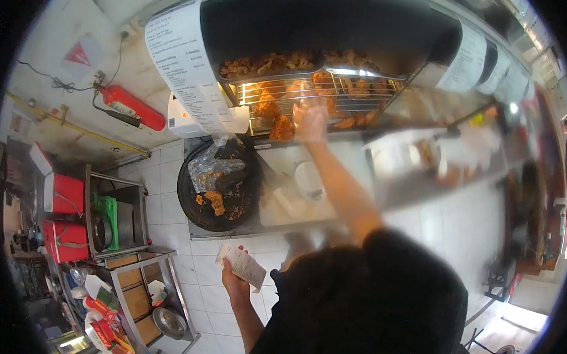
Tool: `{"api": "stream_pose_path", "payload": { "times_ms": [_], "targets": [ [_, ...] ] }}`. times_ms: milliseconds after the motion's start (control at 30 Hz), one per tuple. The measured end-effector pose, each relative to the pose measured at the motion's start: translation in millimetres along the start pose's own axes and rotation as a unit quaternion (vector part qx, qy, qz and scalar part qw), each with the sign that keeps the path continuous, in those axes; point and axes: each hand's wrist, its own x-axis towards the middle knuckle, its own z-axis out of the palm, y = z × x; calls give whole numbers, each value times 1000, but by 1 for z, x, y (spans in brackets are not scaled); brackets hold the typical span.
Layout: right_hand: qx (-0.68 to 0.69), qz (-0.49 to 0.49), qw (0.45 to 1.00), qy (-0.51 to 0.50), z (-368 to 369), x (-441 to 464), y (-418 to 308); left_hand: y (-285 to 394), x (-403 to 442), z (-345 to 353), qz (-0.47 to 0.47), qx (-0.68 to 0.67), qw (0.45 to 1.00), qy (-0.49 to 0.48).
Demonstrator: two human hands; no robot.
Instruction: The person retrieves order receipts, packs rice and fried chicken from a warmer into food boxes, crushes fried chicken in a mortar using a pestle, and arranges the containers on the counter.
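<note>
My left hand (236,280) is closed around a white printed paper packet (244,266), low in front of the counter. Blurred by motion, my right hand (311,121) reaches to the front of the lit wire rack (349,87). Tongs or another tool cannot be made out there. Beside it on the rack's front edge lies a piece of fried chicken (282,128), with another piece (266,104) just behind. Trays of fried chicken (286,62) sit above the rack. Left of my right arm, a black round pan (194,211) holds a plastic bag (208,170), dark tongs or a glove, and fried bits (216,203).
Long printed receipts (183,62) hang at the rack's left. A white round container (309,179) stands on the counter. Farther left are a red fire extinguisher (131,106), red bags (66,241) and a metal shelf (137,269). White packages (395,154) lie at right.
</note>
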Motion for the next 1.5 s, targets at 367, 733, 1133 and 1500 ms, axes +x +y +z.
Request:
{"api": "stream_pose_path", "payload": {
  "times_ms": [367,733,1133,1500],
  "targets": [
    [683,396,610,-71,-134,-114,144,-46,2,68,-49,27,998,-39],
    [-263,5,955,-137,-74,-185,346,-34,-15,63,-59,4,998,-21],
    [176,-298,890,-297,77,-155,-131,-18,-32,-25,-18,-112,993,40],
    [411,-55,785,-461,17,-114,-108,3,-9,-14,35,30,998,-38]
  ]
}}
